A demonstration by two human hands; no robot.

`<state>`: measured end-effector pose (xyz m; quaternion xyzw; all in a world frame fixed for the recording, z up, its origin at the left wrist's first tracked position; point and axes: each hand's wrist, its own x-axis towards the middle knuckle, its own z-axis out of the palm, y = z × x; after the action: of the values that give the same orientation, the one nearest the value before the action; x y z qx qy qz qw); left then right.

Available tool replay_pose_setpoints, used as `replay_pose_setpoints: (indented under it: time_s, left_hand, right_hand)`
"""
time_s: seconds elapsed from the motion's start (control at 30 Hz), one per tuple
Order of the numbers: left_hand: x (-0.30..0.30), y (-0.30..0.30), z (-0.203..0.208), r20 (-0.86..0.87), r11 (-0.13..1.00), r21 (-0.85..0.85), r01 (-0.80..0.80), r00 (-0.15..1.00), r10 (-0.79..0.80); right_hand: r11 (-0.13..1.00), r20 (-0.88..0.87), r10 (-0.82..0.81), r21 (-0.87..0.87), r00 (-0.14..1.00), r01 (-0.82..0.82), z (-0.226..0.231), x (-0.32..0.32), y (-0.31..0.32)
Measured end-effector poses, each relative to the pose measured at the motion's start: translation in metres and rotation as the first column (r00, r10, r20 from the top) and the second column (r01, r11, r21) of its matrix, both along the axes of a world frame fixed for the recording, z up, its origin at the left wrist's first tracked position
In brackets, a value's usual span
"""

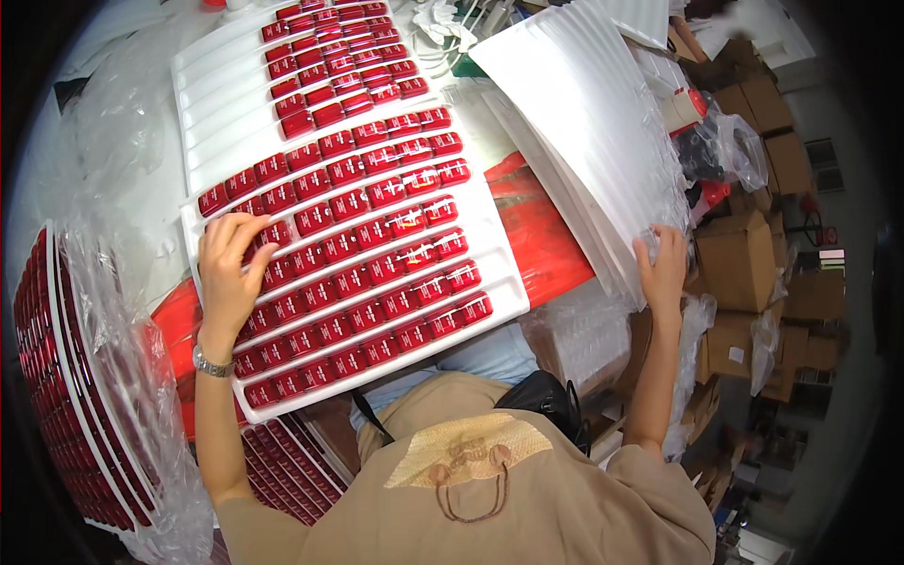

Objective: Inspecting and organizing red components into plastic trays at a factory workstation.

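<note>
Head view: red containers [337,249] are overlapped by half-open left hand [226,266] — ribbed trays [582,105] by curled right hand [667,267] — holds unclear.

Red-covered table [546,243]: a white tray [506,290] of red pieces [351,282] lies at the near edge, a second tray [224,113] beyond, ribbed white sheets [584,113] along the right edge.

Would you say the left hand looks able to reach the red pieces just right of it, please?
Probably yes: the left hand is over the white tray, and nothing covers those red pieces.
</note>
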<state>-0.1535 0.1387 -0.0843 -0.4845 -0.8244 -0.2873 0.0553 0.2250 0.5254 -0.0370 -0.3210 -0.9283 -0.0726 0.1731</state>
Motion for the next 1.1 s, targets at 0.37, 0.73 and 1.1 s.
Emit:
replay_pose_setpoints:
  time_s: [0.37,0.73,1.1]
  left_hand:
    - [-0.013,-0.031,0.01,0.178,0.992,-0.076,-0.101,0.977,0.114]
    - [0.04,0.0,0.005,0.644,0.884,0.387,-0.263,0.763,-0.055]
    - [0.055,0.004,-0.012,0.626,0.641,0.596,-0.483,0.78,0.006]
  right_hand:
    - [0.869,-0.689,-0.339,-0.49,0.641,-0.067,0.008,-0.017,0.053]
    - [0.064,-0.543,0.072,-0.835,0.837,-0.547,-0.012,-0.278,-0.152]
    - [0.276,-0.585,0.56,-0.535,0.587,-0.798,-0.01,-0.287,-0.23]
